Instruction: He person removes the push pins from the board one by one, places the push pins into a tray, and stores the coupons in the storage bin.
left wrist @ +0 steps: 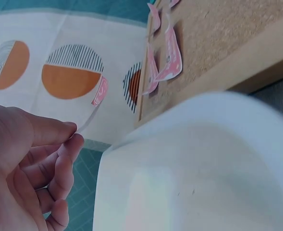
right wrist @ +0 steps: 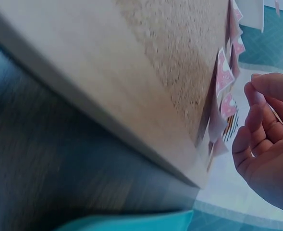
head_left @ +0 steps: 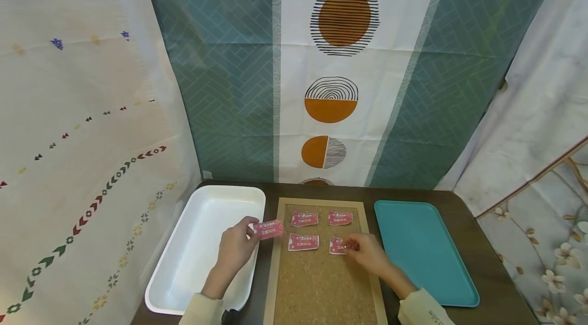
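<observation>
Held card: a pink paper card point(head_left: 270, 230) was up in the air, between the white tray and the cork board.
Left hand: the left hand point(head_left: 236, 246) pinched the card's left end with thumb and finger.
Right hand: the right hand point(head_left: 369, 253) was over the near right card point(head_left: 336, 246) and hid part of it. Its thumb and finger tips looked close together, but I could not tell if they held anything.
Good way to do it: a soft pinch on the very end seemed best, since the paper was thin and could crease. The right finger tips seemed best kept on one card only, with no bump to its neighbors.
Other cards: the near left card point(head_left: 303, 242), far left card point(head_left: 304, 219) and far right card point(head_left: 340, 218) were on the board, with their edges curling up.
Cork board: the cork board point(head_left: 321, 284) lay in the middle, with a wood frame.
Trays: the white tray point(head_left: 184, 258) was on the left, the teal tray point(head_left: 427, 253) on the right.
Desk: the dark desk point(head_left: 487, 264) was under it all.
Far side: a green and white cloth point(head_left: 220, 85) hung there.
</observation>
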`<state>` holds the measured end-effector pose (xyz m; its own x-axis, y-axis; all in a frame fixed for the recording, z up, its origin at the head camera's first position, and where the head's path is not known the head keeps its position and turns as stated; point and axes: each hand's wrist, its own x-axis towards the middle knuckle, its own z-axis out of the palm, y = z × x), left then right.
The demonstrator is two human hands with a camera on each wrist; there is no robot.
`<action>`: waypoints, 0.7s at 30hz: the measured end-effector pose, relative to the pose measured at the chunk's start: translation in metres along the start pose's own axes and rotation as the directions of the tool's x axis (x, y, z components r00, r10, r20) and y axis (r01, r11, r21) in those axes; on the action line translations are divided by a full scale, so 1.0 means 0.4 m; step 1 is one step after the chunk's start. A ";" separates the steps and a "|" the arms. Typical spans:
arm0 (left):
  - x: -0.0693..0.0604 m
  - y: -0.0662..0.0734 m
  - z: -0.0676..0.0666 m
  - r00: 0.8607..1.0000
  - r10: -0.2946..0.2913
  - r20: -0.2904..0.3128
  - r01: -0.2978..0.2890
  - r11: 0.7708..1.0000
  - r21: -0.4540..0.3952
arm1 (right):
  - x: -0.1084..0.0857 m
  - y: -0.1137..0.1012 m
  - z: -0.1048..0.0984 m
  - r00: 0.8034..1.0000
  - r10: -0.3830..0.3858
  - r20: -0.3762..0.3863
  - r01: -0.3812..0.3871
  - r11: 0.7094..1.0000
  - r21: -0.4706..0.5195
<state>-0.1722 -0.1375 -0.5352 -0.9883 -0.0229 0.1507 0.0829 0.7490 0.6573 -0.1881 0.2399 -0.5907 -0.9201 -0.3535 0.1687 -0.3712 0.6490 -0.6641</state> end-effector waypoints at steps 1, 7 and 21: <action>0.002 -0.002 -0.004 1.000 -0.012 0.002 0.012 1.000 0.005 | -0.003 0.002 -0.004 1.000 0.004 -0.007 -0.004 1.000 0.000; 0.013 -0.006 -0.029 0.998 -0.062 0.027 0.062 0.998 -0.001 | -0.022 0.019 -0.029 0.999 0.014 -0.044 -0.013 1.000 0.009; 0.011 -0.055 -0.083 0.993 -0.101 0.060 0.094 0.988 0.119 | -0.044 0.037 -0.074 0.995 0.084 -0.048 -0.084 0.996 0.012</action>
<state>-0.1743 -0.1759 -0.5243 -0.9975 -0.0590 0.0389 -0.0258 0.8172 0.5757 -0.1812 0.2757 -0.5821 -0.9529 -0.2653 0.1467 -0.2914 0.6681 -0.6846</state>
